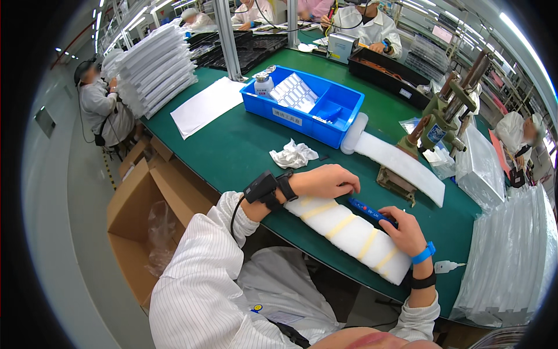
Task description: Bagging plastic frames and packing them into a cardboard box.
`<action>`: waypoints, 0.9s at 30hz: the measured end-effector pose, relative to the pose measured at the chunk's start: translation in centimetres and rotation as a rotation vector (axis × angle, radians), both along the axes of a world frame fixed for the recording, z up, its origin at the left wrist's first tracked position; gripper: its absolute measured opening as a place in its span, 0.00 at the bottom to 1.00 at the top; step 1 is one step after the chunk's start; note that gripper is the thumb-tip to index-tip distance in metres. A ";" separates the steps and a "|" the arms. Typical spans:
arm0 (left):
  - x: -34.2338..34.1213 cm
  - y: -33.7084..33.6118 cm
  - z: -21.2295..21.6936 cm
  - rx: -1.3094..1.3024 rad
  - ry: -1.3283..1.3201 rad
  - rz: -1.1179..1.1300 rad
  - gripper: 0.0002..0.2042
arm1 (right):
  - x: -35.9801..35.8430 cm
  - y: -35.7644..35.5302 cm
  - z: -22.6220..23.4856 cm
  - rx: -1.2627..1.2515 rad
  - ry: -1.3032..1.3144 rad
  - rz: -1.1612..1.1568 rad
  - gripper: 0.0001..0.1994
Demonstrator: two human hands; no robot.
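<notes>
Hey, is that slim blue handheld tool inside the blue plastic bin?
No, the slim blue handheld tool is outside the blue plastic bin, at the right hand.

A crumpled tissue (293,155) obstructs the otherwise free tabletop (366,174) between foam block (350,235) and blue bin (319,132).

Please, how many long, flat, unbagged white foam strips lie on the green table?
2: the yellow-banded foam strip lies in front, by the bare right hand; the plain white foam strip lies farther right, beside the green metal press. Others may be hidden.
</notes>
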State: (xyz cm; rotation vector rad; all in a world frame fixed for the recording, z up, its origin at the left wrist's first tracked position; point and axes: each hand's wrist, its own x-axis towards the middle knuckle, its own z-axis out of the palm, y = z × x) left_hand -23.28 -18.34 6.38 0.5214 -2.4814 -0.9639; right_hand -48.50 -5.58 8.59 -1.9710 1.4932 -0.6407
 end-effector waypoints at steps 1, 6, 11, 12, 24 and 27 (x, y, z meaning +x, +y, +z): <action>0.0 0.0 -0.1 -0.021 0.007 -0.007 0.09 | 0.0 0.0 0.0 0.000 -0.002 0.000 0.12; 0.0 0.0 0.0 -0.035 0.041 -0.012 0.09 | 0.1 0.0 0.1 0.008 0.019 -0.005 0.12; 0.0 0.0 0.0 -0.027 0.012 -0.002 0.09 | 0.0 -0.1 0.0 -0.011 0.002 -0.001 0.12; 0.0 0.0 -0.1 -0.026 0.010 -0.003 0.09 | 0.0 0.0 -0.1 -0.009 0.008 -0.001 0.12; 0.1 0.0 0.1 -0.012 -0.051 -0.019 0.08 | 0.1 0.0 0.3 -0.026 0.028 0.005 0.12; 0.0 -0.1 -0.2 -0.017 0.024 -0.005 0.09 | 0.1 0.0 0.1 -0.023 0.022 0.011 0.12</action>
